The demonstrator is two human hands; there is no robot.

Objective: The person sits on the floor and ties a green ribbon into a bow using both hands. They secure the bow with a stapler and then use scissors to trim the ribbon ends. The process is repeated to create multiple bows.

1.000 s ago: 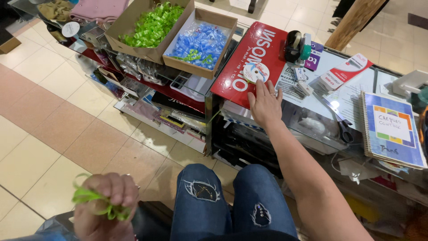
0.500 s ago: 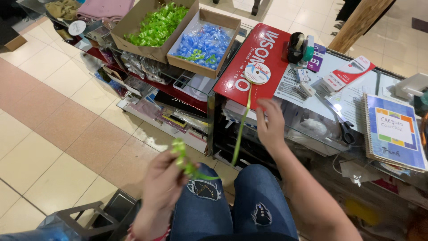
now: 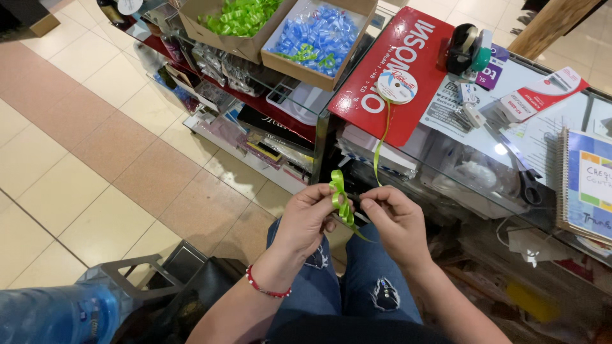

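Over my lap, my left hand [image 3: 307, 218] pinches a small looped bow of green ribbon [image 3: 338, 197]. My right hand [image 3: 396, 218] holds the same ribbon just to the right of the bow. From my fingers a thin green strand [image 3: 380, 143] runs up to a white ribbon spool [image 3: 396, 86], which lies flat on a red board [image 3: 373, 95] on the glass counter [image 3: 542, 127].
Two cardboard boxes stand at the back: one with green bows [image 3: 237, 18], one with blue bows [image 3: 317, 39]. Scissors [image 3: 519, 172], a tape dispenser [image 3: 468, 48], a spiral notebook [image 3: 590, 181] and a red-white packet [image 3: 542, 95] lie on the counter. A blue water bottle [image 3: 54, 315] sits at lower left.
My right hand left the spool on the red board and came down, drawing out a green strand. My left hand rose from the lower left, and both hands now meet on the bow.
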